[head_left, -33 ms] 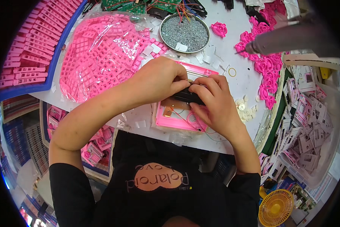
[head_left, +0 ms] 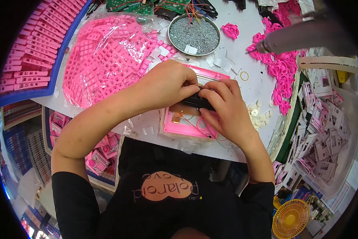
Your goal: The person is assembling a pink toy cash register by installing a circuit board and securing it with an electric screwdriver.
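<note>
Grey driver (head_left: 306, 36) shifted; hands (head_left: 230, 106) pinch black part (head_left: 194, 101).

Bag (head_left: 107, 59) to the casing's (head_left: 177, 128) left — behind the casing, screws (head_left: 193, 36) in a dish (head_left: 169, 36).

Bright, even light reaches my left hand (head_left: 173, 81) and right hand (head_left: 223, 104); glare streaks the plastic bag (head_left: 107, 59) left of them. The grey tool (head_left: 306, 38) to their right looks soft; farthest out, edges bend into black.
</note>
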Action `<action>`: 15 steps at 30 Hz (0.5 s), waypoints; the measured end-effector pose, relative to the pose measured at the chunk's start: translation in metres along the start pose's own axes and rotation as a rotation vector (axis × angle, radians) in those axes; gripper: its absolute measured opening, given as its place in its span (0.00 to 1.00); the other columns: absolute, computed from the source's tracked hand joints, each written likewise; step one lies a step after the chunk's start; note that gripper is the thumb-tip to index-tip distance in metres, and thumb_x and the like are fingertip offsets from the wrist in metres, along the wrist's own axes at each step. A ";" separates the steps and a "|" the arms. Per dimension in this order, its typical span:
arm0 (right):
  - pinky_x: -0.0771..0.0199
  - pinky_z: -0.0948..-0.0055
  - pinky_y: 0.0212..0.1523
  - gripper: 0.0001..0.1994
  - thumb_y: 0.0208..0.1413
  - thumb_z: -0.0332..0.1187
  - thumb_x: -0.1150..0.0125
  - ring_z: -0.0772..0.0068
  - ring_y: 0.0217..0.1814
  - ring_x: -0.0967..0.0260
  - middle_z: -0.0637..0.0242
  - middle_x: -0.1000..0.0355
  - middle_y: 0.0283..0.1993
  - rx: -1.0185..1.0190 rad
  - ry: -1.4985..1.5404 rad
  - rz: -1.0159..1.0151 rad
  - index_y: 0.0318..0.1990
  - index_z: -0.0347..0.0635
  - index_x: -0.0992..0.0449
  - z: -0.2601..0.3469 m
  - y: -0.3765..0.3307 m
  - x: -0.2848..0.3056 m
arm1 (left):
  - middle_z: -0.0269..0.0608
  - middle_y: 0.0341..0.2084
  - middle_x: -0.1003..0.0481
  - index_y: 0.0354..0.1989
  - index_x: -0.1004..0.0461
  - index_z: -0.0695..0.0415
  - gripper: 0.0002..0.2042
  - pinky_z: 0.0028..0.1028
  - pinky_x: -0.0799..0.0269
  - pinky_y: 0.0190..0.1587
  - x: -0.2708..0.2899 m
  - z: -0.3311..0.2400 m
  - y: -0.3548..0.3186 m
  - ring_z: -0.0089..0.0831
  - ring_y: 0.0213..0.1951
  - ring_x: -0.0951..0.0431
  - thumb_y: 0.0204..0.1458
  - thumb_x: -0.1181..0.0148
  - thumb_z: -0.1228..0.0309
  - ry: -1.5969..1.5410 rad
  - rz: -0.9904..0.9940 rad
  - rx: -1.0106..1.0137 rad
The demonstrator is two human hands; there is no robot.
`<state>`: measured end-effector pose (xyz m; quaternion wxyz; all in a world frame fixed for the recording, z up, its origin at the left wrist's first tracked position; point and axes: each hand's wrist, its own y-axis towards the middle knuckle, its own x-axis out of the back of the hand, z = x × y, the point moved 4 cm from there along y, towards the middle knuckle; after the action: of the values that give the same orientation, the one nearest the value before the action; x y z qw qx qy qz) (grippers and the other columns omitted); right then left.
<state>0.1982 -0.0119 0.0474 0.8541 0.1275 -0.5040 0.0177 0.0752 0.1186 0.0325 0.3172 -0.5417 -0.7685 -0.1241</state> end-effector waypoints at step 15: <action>0.28 0.55 0.53 0.22 0.41 0.25 0.31 0.50 0.54 0.34 0.60 0.29 0.50 -0.013 -0.086 -0.007 0.47 0.38 0.26 0.012 0.002 -0.001 | 0.49 0.29 0.21 0.36 0.20 0.62 0.09 0.38 0.27 0.37 0.001 0.002 0.009 0.46 0.33 0.21 0.51 0.35 0.70 0.009 0.044 -0.203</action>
<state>0.1868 -0.0124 0.0527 0.8326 0.1244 -0.5397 0.0058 0.0824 0.1243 0.0300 0.2669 -0.5873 -0.7383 -0.1967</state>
